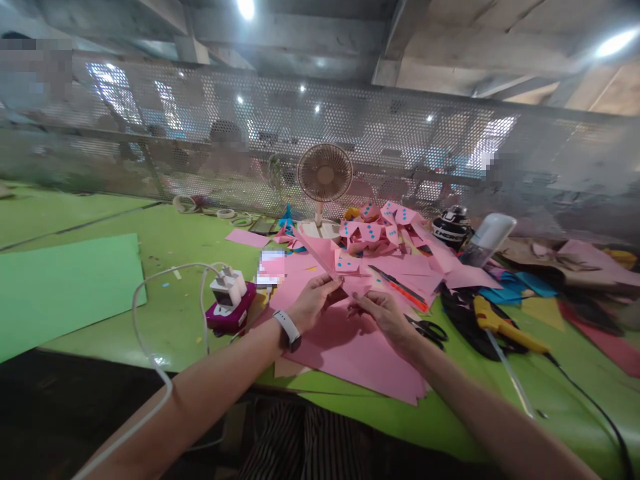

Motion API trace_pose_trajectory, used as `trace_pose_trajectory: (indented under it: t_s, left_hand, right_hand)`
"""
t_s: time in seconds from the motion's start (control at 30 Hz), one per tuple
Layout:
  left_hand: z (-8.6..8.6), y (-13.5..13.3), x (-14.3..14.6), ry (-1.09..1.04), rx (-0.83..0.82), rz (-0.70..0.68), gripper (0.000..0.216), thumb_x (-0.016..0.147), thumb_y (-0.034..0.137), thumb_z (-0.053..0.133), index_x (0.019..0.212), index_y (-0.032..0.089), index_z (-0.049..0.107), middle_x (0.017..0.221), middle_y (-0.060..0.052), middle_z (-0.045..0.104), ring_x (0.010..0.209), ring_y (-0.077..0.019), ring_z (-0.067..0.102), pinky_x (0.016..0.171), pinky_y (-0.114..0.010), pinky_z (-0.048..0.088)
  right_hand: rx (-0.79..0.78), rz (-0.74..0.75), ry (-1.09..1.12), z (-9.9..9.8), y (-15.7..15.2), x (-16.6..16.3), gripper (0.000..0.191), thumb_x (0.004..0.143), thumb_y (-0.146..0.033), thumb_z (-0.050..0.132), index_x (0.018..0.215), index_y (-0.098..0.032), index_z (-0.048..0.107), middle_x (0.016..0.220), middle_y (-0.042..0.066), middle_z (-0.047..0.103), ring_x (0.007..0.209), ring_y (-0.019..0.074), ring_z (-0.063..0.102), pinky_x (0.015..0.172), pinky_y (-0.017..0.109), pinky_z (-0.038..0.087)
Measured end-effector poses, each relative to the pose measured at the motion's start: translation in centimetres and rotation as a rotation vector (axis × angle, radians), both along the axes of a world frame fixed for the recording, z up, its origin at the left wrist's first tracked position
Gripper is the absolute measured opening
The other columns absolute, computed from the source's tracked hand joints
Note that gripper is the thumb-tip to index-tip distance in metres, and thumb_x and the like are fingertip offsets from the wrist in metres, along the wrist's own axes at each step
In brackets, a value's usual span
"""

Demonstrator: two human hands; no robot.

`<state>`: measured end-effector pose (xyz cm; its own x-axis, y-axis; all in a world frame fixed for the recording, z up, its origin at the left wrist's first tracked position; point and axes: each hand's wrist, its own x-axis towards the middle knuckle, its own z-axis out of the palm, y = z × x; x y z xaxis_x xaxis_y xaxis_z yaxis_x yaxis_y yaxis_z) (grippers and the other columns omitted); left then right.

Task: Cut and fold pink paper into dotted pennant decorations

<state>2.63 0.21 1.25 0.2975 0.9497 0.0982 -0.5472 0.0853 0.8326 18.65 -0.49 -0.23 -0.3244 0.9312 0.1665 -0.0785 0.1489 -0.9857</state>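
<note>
My left hand (317, 303), with a watch (288, 331) on its wrist, is closed on a folded piece of pink paper (356, 285). The fingers of my right hand (384, 312) pinch the near right side of the same piece. Both hands are above several larger pink sheets (360, 357) lying on the green table (180, 320). Just beyond them stand folded pink paper shapes with blue dots (370, 232). An orange box cutter (400, 290) and black scissors (433, 331) lie by my right hand.
A yellow glue gun (505, 325) with a black cord lies at the right. Chargers (227, 288) stand on a purple power strip (230, 318) at the left, with a white cable (136, 313). Farther back are a small fan (325, 173), a black bottle (450, 227) and a metal mesh screen (260, 147).
</note>
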Motion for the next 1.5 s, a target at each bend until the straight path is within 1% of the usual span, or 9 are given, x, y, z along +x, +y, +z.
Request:
trace_pose_trajectory:
  t_s: [0.17,0.33,0.53,0.7,0.83,1.0,1.1,1.27,1.5]
  left_hand:
    - [0.0,-0.1,0.1,-0.018,-0.014,0.022,0.019,0.069,0.021,0.074,0.068,0.013,0.058,0.064,0.002,0.059,0.065,-0.0113,0.06,0.074,-0.028,0.047]
    - [-0.2,-0.1,0.2,-0.006,0.002,0.011,0.019,0.07,0.024,0.074,0.069,0.013,0.058,0.064,0.002,0.059,0.067,-0.0123,0.061,0.075,-0.029,0.047]
    - [-0.2,0.0,0.0,0.009,0.02,0.004,0.016,0.07,0.022,0.074,0.074,0.012,0.061,0.071,0.0,0.064,0.071,-0.0118,0.061,0.078,-0.028,0.046]
    - [-0.2,0.0,-0.1,0.034,0.008,-0.024,0.015,0.071,0.022,0.073,0.076,0.013,0.063,0.072,-0.001,0.065,0.07,-0.0121,0.061,0.077,-0.029,0.047]
    - [0.1,-0.3,-0.2,0.064,-0.063,-0.007,0.021,0.073,0.03,0.072,0.078,0.015,0.059,0.077,-0.002,0.063,0.069,-0.0125,0.061,0.072,-0.031,0.05]
    - [0.1,-0.7,0.0,0.296,0.021,0.003,0.037,0.062,0.032,0.08,0.076,0.015,0.05,0.074,0.0,0.06,0.069,-0.0134,0.062,0.064,-0.028,0.051]
    - [-0.1,-0.8,0.1,0.34,0.046,0.012,0.04,0.062,0.031,0.081,0.075,0.016,0.046,0.071,0.0,0.06,0.068,-0.0137,0.063,0.061,-0.027,0.051]
    - [-0.2,-0.8,0.1,0.344,0.068,-0.02,0.042,0.063,0.03,0.08,0.079,0.016,0.044,0.068,0.0,0.062,0.068,-0.0151,0.065,0.062,-0.027,0.051]
    - [-0.4,-0.4,-0.1,0.328,0.153,-0.076,0.045,0.062,0.028,0.081,0.086,0.017,0.045,0.066,0.001,0.062,0.06,-0.0122,0.061,0.062,-0.026,0.048]
  right_hand:
    - [0.019,0.008,0.017,-0.2,0.2,0.1,0.033,0.074,-0.046,0.066,0.064,-0.015,0.069,0.059,0.004,0.068,0.058,0.0134,0.061,0.065,0.027,0.049]
    - [0.003,-0.015,0.009,-0.4,0.2,0.3,0.036,0.072,-0.049,0.067,0.063,-0.015,0.069,0.058,0.004,0.067,0.053,0.0126,0.059,0.058,0.027,0.05]
    - [-0.109,-0.021,-0.029,0.1,-0.1,0.7,0.043,0.073,-0.055,0.062,0.067,-0.013,0.067,0.058,0.006,0.066,0.044,0.0114,0.053,0.036,0.021,0.039]
    - [0.017,-0.138,0.015,0.5,0.0,0.7,0.04,0.071,-0.052,0.066,0.055,-0.015,0.061,0.049,0.001,0.058,0.041,0.0073,0.045,0.04,0.02,0.035]
    - [0.086,-0.17,-0.015,0.1,0.3,0.5,0.04,0.072,-0.053,0.064,0.056,-0.016,0.06,0.048,0.0,0.055,0.042,0.0084,0.045,0.041,0.021,0.034]
    - [0.149,-0.186,-0.062,-0.8,0.7,0.5,0.042,0.074,-0.056,0.061,0.058,-0.017,0.059,0.048,-0.001,0.053,0.044,0.0094,0.045,0.044,0.023,0.035]
    - [0.19,-0.193,-0.111,-1.0,1.0,0.7,0.042,0.076,-0.055,0.059,0.056,-0.018,0.056,0.047,-0.002,0.051,0.045,0.0097,0.044,0.046,0.024,0.034]
    - [0.169,-0.18,-0.094,-1.2,1.1,0.7,0.043,0.075,-0.057,0.059,0.055,-0.02,0.054,0.049,-0.002,0.05,0.046,0.0108,0.043,0.047,0.025,0.033]
    - [0.107,-0.129,-0.045,-0.5,0.4,0.5,0.046,0.075,-0.059,0.057,0.052,-0.019,0.056,0.049,0.0,0.055,0.047,0.0123,0.047,0.052,0.027,0.036]
